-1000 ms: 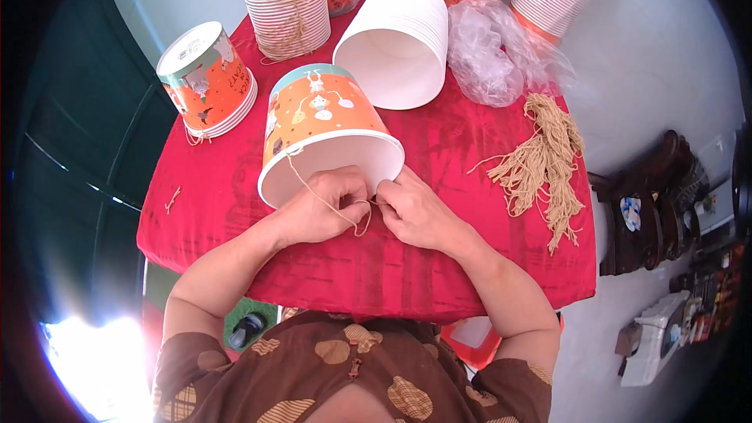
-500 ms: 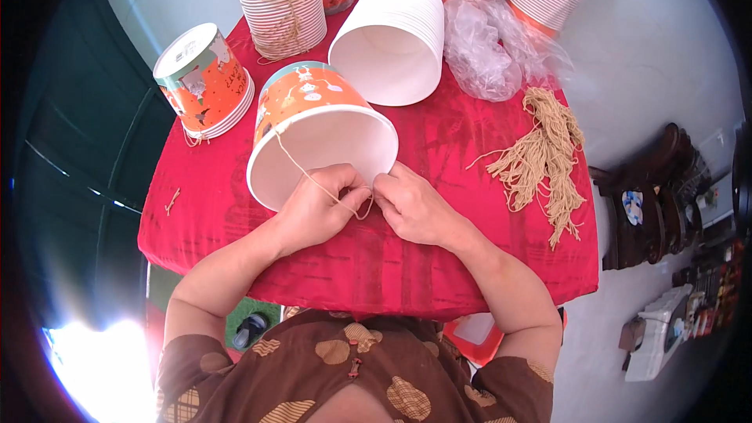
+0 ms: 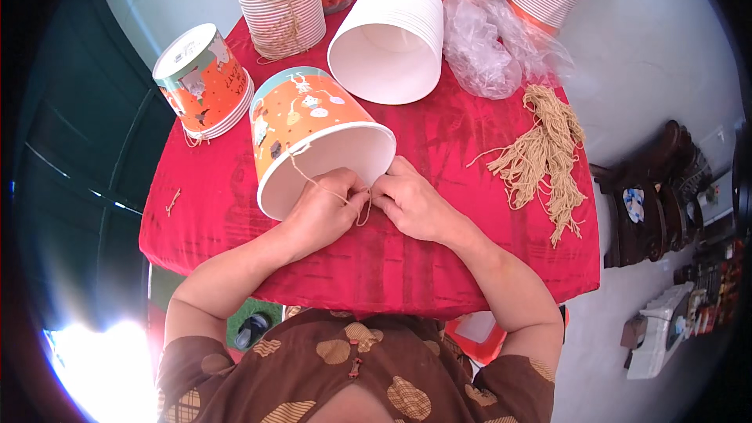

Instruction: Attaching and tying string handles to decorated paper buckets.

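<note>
An orange paper bucket (image 3: pixel 317 113) with a teal base band lies tipped on the red cloth, its white mouth facing me. From its rim a thin tan string (image 3: pixel 307 175) runs across the opening to my fingers. My left hand (image 3: pixel 329 202), in front of the mouth, pinches the string near a small loop. Close beside it, my right hand (image 3: pixel 407 200) is also closed, at the rim's right edge, with its fingertips on the string. What lies right between the fingertips is partly hidden.
A red-clothed table (image 3: pixel 439 266) carries a bundle of tan strings (image 3: pixel 548 160) at right and a crumpled plastic bag (image 3: pixel 482 43) behind. White nested buckets (image 3: pixel 392 47) lie at the back; an upturned orange bucket stack (image 3: pixel 207 82) stands left. Tall bucket stacks (image 3: pixel 278 8) line the wall.
The bucket has turned and tilted, so more of its orange side and less of its inside show. Both hands have stayed nearly in place, still on the string.
</note>
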A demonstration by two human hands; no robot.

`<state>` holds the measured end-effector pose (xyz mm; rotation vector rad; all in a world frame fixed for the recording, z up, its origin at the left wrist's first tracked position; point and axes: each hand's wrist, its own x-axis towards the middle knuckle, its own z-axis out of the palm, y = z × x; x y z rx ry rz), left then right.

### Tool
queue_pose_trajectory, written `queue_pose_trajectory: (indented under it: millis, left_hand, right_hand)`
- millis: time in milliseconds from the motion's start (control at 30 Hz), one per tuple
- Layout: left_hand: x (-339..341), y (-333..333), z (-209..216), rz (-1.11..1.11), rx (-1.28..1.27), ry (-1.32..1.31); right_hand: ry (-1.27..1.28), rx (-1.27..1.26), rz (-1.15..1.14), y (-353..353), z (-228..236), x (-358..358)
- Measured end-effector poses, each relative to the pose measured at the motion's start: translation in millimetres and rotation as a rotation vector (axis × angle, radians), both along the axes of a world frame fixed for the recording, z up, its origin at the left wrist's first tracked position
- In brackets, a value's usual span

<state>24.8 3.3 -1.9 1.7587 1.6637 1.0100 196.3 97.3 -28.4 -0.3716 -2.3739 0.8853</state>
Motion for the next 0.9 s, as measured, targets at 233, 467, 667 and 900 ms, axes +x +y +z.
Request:
queue_pose_trajectory:
  millis: [233,467,667,900]
  left_hand:
    - [0.8,0.4,-6.1,-0.041,0.095,0.077]
    - [2.8,1.6,-5.2,0.014,0.062,0.007]
    - [3.1,-0.4,-1.6,0.016,0.034,-0.023]
    - [0.1,0.5,-6.0,0.001,0.054,-0.017]
  right_hand:
    - [0.033,-0.069,-0.013,2.8,-1.5,1.3]
    - [0.020,-0.207,-0.094,-1.0,9.1,2.6]
    - [0.098,-0.298,-0.237,-7.2,6.1,-1.5]
    - [0.032,-0.015,-0.358,-27.0,6.4,-11.9]
